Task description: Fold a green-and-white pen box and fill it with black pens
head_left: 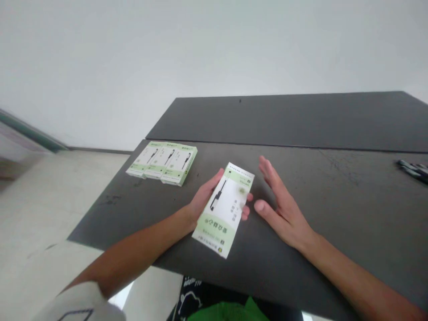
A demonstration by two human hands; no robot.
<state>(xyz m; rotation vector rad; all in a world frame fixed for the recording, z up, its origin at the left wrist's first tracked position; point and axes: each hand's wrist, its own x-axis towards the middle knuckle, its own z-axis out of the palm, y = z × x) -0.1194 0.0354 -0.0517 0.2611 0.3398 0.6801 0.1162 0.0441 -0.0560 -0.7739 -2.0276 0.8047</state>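
Holding a green-and-white printed carton point(224, 211) in the left grip point(204, 196), in the head view, closed to the width of the box, with the thumb along its left long edge and fingertips curling past the right one. Slanting the carton over the middle of the dark grey surface point(351, 200), lettering upside down, lower end pointing at the near edge with a bare strip between in view. Spreading the right grip point(286, 216) just beside it, thumb well apart from the fingers, holding nothing; showing a narrow gap between that thumb and the left fingertips.

Lying near the left edge, side by side, three similar cartons point(162, 162), well apart from the held one. Showing wide bare room beyond the right grip, as far as some dark, elongated items point(414, 171) at the right border, too blurred to name. Meeting a second grey surface point(294, 118) behind, along a thin seam. Beyond, a plain pale wall point(200, 44); to the left, a light floor point(36, 223).
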